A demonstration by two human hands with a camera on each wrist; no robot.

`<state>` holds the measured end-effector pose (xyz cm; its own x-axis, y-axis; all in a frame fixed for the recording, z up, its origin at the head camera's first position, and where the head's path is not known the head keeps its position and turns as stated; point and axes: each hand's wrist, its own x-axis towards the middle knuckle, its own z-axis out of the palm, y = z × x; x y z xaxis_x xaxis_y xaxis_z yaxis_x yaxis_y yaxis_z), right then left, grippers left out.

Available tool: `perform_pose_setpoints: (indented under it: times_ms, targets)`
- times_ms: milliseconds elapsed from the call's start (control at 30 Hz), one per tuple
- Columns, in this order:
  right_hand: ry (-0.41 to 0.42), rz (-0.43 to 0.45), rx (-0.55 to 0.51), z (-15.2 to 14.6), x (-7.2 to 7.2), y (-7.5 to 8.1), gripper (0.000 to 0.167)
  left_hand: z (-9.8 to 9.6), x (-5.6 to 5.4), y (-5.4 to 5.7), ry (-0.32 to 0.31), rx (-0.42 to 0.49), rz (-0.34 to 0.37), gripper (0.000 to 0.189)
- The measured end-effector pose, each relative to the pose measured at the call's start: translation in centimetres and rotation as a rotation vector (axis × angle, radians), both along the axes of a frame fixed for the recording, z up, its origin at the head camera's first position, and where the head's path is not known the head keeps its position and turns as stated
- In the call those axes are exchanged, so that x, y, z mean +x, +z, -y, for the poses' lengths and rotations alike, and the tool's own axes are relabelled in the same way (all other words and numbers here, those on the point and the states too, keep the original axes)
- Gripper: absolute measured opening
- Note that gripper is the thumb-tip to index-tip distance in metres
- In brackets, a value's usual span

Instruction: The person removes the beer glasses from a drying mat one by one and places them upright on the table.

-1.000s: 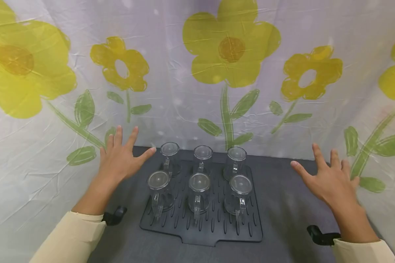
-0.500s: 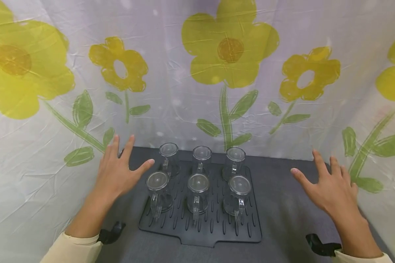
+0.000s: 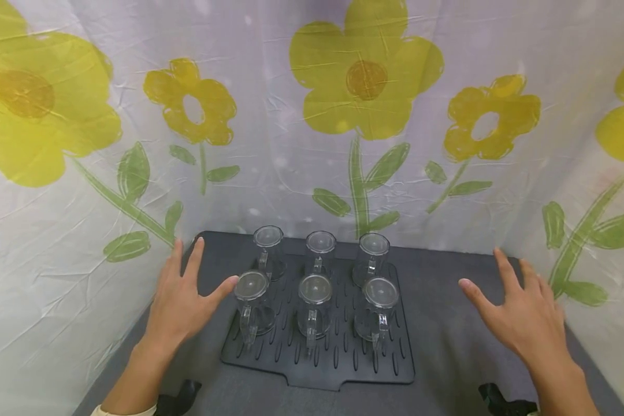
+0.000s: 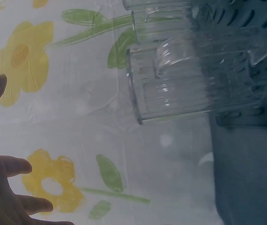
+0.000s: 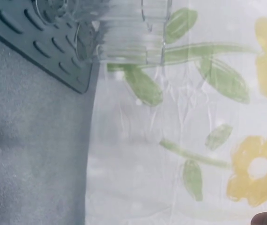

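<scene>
On my head feed the light is soft and even, a little dim over the dark table [image 3: 431, 289], where a faint, soft-edged shadow lies near the right hand [image 3: 527, 318]. Small glints sit on the glass mugs [image 3: 315, 289], and creases in the flowered curtain [image 3: 270, 185] catch a pale sheen. The wide lens stretches the big flower [image 3: 31, 104] at the left edge. My left wrist feed is hazy and bluish, the left hand [image 4: 0, 185] underexposed; my right wrist feed looks washed out, grainy on the table, its mugs softly blurred.
</scene>
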<state>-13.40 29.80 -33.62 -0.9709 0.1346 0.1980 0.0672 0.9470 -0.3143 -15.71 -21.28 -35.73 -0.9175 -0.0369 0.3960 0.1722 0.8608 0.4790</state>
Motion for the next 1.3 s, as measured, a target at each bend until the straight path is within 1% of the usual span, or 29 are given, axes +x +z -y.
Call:
perform_pose_setpoints:
  times_ms: [133, 233, 400, 500, 700, 900, 1200, 1300]
  targets:
    - [0.010, -0.017, -0.018, 0.5, 0.7, -0.3, 0.088, 0.1, 0.5, -0.9, 0.005, 0.015, 0.028, 0.097]
    - [0.011, -0.037, -0.046, 0.9, 1.2, -0.7, 0.086, 0.1, 0.9, -1.7, 0.008, 0.029, 0.065, 0.100]
    - [0.023, -0.047, -0.121, 1.2, 1.8, -1.6, 0.083, 0.1, 1.5, -3.3, 0.013, 0.049, 0.160, 0.106]
    - [0.038, -0.069, -0.162, 1.3, 2.1, -2.2, 0.080, 0.0, 1.8, -4.3, 0.012, 0.068, 0.201, 0.108]
    - [0.076, -0.097, -0.244, 1.8, 2.3, -3.3, 0.076, -0.1, 2.2, -6.2, 0.000, 0.104, 0.237, 0.114]
    - [0.129, -0.168, -0.304, 2.9, 2.4, -3.9, 0.071, -0.2, 2.5, -8.1, -0.017, 0.146, 0.301, 0.122]
    - [0.149, -0.181, -0.347, 3.7, 2.4, -5.0, 0.066, -0.4, 2.5, -10.7, -0.037, 0.163, 0.305, 0.125]
    - [0.144, -0.158, -0.364, 4.0, 2.3, -5.3, 0.066, -0.3, 2.5, -11.7, -0.044, 0.164, 0.316, 0.128]
